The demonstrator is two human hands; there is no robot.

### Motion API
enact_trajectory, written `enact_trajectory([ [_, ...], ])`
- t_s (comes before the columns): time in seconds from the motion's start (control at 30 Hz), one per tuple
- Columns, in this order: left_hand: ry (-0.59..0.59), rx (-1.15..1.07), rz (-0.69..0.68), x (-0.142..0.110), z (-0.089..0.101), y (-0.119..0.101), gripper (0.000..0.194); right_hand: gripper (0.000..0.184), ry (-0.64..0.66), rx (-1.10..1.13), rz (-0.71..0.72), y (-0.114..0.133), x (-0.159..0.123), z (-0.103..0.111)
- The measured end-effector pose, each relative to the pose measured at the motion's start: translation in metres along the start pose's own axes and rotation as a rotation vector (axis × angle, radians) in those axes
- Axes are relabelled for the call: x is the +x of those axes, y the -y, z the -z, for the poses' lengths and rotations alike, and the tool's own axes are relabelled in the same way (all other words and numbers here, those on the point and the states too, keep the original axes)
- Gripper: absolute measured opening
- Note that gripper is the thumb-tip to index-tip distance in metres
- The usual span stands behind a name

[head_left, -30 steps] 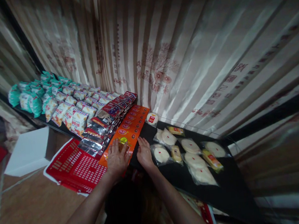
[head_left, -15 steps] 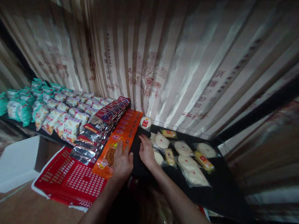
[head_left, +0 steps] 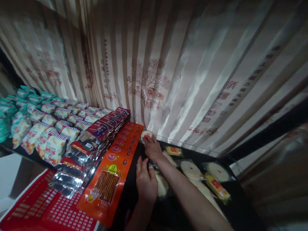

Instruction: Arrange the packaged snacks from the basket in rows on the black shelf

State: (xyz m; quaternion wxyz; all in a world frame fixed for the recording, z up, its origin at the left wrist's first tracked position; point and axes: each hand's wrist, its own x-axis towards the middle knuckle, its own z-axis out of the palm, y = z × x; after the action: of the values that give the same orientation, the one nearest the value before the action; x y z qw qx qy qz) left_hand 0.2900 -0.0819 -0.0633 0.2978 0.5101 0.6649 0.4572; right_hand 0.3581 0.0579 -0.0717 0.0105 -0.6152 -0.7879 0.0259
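My right hand [head_left: 153,150] reaches to the back of the black table, its fingers closed over a small round white packet [head_left: 146,134] with a red and yellow label. Nearer to me, my left hand [head_left: 146,180] holds nothing, its fingers stretched forward over the black surface. It is beside a pale round flat packet [head_left: 161,183], which my right forearm partly covers. To the left lies an orange packet of brown sticks [head_left: 108,186], flat along the row of dark red and silver packets [head_left: 87,144].
Puffy white snack bags [head_left: 51,146] and green bags [head_left: 1,126] fill the left of the table. A red basket [head_left: 46,215] and a white box [head_left: 1,179] stand in front. On the right are clear-wrapped round packets [head_left: 217,171] and yellow packets [head_left: 218,187]. A curtain [head_left: 193,71] hangs behind.
My right hand has moved forward onto the small round packet at the back. My left hand has left the orange packet and shifted right. The view has come closer.
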Motion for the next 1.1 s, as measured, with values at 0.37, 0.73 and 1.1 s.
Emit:
enact_trajectory([
  [0.37,0.028,0.149,-0.115,-0.001,-0.001,0.003,0.039,0.058,-0.007,0.086,-0.083,-0.006,0.021,0.002],
  [0.73,0.117,0.241,-0.123,-0.007,-0.004,0.011,0.039,0.04,-0.388,0.297,-0.091,-0.046,-0.074,0.009],
  [1.1,0.19,0.24,-0.201,-0.005,-0.01,0.013,0.041,0.063,-0.114,0.153,0.129,-0.054,-0.129,0.003],
])
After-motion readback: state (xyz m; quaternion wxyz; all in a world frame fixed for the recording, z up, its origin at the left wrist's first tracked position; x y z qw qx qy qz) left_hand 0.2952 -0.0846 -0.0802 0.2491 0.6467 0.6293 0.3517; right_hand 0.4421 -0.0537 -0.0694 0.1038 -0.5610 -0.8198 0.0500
